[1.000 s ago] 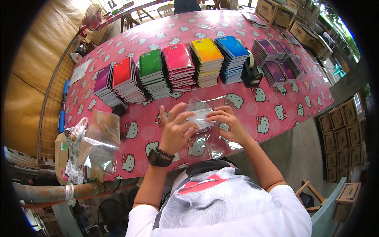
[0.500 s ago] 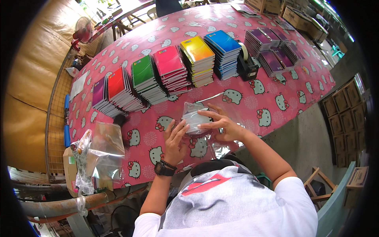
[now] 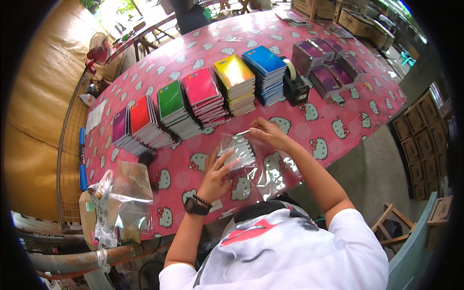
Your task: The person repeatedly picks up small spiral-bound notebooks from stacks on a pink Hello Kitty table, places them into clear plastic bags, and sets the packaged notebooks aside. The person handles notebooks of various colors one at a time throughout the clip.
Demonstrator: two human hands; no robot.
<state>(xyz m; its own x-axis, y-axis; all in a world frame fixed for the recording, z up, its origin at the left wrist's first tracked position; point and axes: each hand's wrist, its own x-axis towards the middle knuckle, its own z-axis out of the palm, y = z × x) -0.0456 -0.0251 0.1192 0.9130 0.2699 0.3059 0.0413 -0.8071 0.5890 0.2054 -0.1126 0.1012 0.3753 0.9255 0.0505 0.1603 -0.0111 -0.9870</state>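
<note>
A small bundle of spiral notebooks [image 3: 243, 157], white side up, lies in a clear plastic bag [image 3: 270, 166] at the table's near edge. My left hand [image 3: 216, 176], with a dark watch and a beaded bracelet at the wrist, rests on the bundle's left side, fingers stretched out over the plastic. At the bundle's far right corner, my right hand [image 3: 269, 135] pinches the edge of the bag between thumb and fingers. Beyond stand stacks of notebooks: purple [image 3: 121, 126], red [image 3: 145, 118], green [image 3: 172, 104], pink [image 3: 200, 89], yellow [image 3: 234, 72] and blue [image 3: 263, 60].
A black tape dispenser [image 3: 297, 92] stands right of the blue stack. Several purple notebook bundles [image 3: 325, 79] sit farther right. Loose clear plastic bags [image 3: 130, 193] hang by the left edge of the pink patterned table [image 3: 333, 113]. Cardboard boxes [image 3: 314, 8] and a red fan [image 3: 99, 48] stand farther off.
My right hand has lifted off the bundle's top and moved to its far corner, now pinching the bag's edge. My left hand stays on the bundle's left side.
</note>
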